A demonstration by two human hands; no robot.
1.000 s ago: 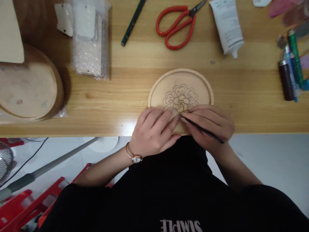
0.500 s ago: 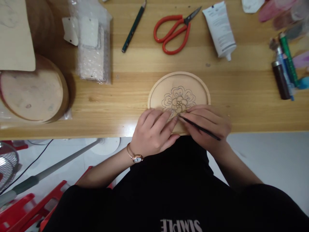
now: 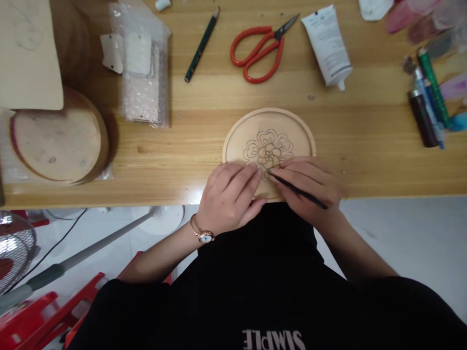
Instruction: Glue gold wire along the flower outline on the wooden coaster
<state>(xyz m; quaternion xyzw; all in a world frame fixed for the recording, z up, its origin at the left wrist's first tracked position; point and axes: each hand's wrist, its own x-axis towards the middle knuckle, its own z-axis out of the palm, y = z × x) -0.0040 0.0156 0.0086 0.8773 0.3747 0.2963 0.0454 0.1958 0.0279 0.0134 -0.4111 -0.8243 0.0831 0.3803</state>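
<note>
A round wooden plate (image 3: 233, 130) with a raised rim lies at the table's front edge. On it is a dark-outlined flower (image 3: 269, 146), its lower petals partly covered by my hands. My left hand (image 3: 233, 194) rests on the plate's lower left, fingers stretched out over the surface and thumb apart. In my right hand (image 3: 310, 187) is a slim black pen-like tool (image 3: 299, 190), gripped between the fingers. Its tip is at the lower part of the flower, close to my left fingertips. Whether it is a pen or tweezers I cannot tell.
Beyond the plate lie red-handled scissors (image 3: 260, 53), a dark green pencil (image 3: 202, 46) and a white tube (image 3: 328, 48). To the left are a plastic-wrapped pack (image 3: 144, 82) and a round wooden piece (image 3: 60, 141). Several pens (image 3: 425, 116) lie right.
The view has shifted slightly. My left fingertips have drawn back a little from the tool's tip, which still touches or hovers over the lower flower.
</note>
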